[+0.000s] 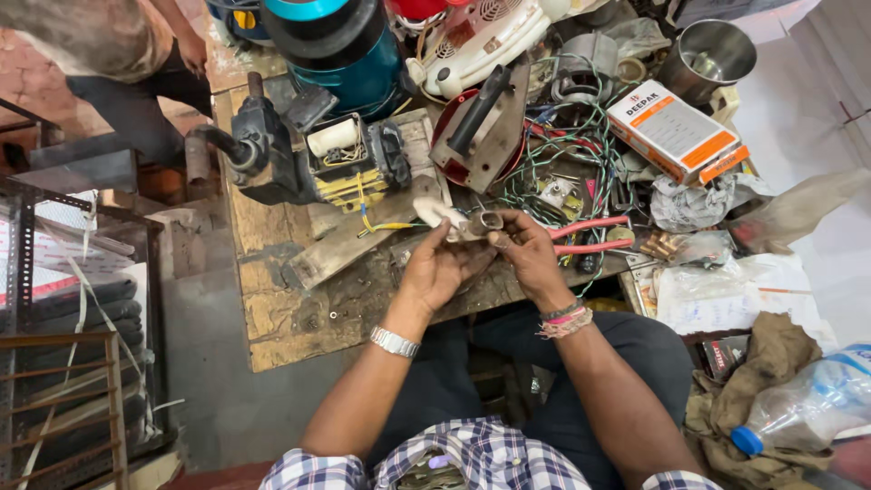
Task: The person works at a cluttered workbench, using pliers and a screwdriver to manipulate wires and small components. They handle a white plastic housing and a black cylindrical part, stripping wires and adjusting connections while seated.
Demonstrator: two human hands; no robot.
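Observation:
My left hand (437,268) and my right hand (529,254) meet over the front of a worn wooden workbench (281,318). Together they grip a small metal part (479,223) with a round ring end and a whitish piece at its left. My left wrist wears a metal watch; my right wrist carries coloured bands. Red-handled pliers (590,234) lie just right of my right hand.
A dark electric motor (308,159) with yellow wires sits at the bench's back left. Tangled wires (553,163), a white and orange box (676,132), a steel cup (708,54), a plastic bottle (807,404) and rags crowd the right. Another person (118,54) stands at the top left.

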